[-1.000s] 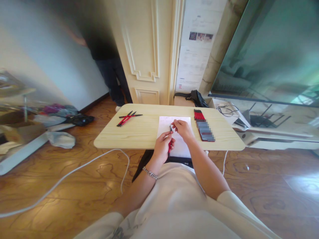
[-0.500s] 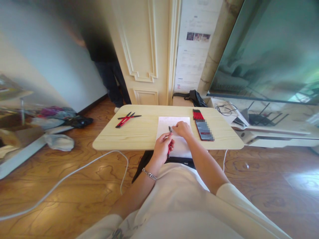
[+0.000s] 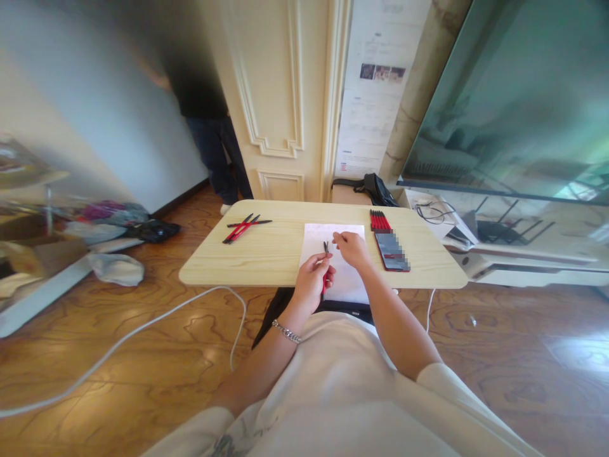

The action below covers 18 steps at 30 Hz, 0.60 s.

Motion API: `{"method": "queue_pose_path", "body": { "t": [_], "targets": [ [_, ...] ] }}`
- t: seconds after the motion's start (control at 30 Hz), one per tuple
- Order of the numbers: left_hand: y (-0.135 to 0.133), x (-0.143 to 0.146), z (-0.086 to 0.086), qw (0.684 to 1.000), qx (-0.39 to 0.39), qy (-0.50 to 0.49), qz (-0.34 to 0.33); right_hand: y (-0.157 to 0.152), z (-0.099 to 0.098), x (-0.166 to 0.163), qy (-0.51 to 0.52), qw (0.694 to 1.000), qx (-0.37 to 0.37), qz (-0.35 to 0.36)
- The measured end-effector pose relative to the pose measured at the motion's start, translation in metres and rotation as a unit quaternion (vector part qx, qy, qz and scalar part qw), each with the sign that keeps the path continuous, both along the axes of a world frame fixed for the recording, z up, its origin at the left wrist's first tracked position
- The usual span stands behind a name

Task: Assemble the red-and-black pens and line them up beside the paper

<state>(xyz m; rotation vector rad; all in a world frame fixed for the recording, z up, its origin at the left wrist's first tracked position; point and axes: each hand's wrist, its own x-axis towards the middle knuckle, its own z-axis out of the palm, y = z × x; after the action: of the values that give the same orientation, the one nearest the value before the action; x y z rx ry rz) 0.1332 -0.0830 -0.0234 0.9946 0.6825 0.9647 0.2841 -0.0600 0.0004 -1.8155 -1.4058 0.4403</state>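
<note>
My left hand (image 3: 311,279) is closed around a red pen (image 3: 324,293), which stands roughly upright with its black end above the fingers. To the right of that black end, my right hand (image 3: 352,249) has its fingertips pinched together; whatever they hold, if anything, is too small to make out. Both hands are over a white sheet of paper (image 3: 345,285) at the near edge of the table. Several red-and-black pens (image 3: 242,230) lie crossed in a loose pile on the left. Another group of red-and-black pens (image 3: 379,221) lies side by side at the right.
A phone (image 3: 387,249) lies on the light wooden table (image 3: 266,260) below the pen row. A black bag (image 3: 378,189) is behind the table. Past the far left corner stands a person (image 3: 209,133). A white cable (image 3: 143,324) crosses the floor at the left.
My right hand has drawn a little to the right, widening the gap from the pen's black end. The left hand keeps its hold on the pen. The view has shifted slightly.
</note>
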Motion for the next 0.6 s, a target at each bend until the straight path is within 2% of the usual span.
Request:
{"method": "queue_pose_path", "body": {
  "t": [0.07,0.17,0.27,0.43,0.53,0.6],
  "targets": [
    [-0.001,0.002,0.001,1.0,0.004,-0.002,-0.003,-0.013,-0.001,-0.003,0.108,0.991,0.034,0.077],
    [-0.004,0.005,0.002,1.0,-0.001,0.002,-0.005,-0.027,-0.001,-0.008,0.177,0.971,0.055,0.152],
    [-0.006,0.007,0.001,1.0,-0.006,0.01,-0.017,-0.027,0.001,-0.007,0.235,0.962,0.057,0.126],
    [-0.007,0.004,-0.001,0.999,0.005,0.022,-0.032,-0.006,0.005,0.009,0.332,0.938,0.075,0.072],
    [-0.007,0.003,-0.001,0.999,0.01,0.029,-0.031,0.007,0.001,0.022,0.32,0.943,0.07,0.057],
    [-0.007,0.003,-0.001,0.999,0.013,0.031,-0.034,0.014,-0.004,0.029,0.254,0.965,0.051,0.04]
  ]
}}
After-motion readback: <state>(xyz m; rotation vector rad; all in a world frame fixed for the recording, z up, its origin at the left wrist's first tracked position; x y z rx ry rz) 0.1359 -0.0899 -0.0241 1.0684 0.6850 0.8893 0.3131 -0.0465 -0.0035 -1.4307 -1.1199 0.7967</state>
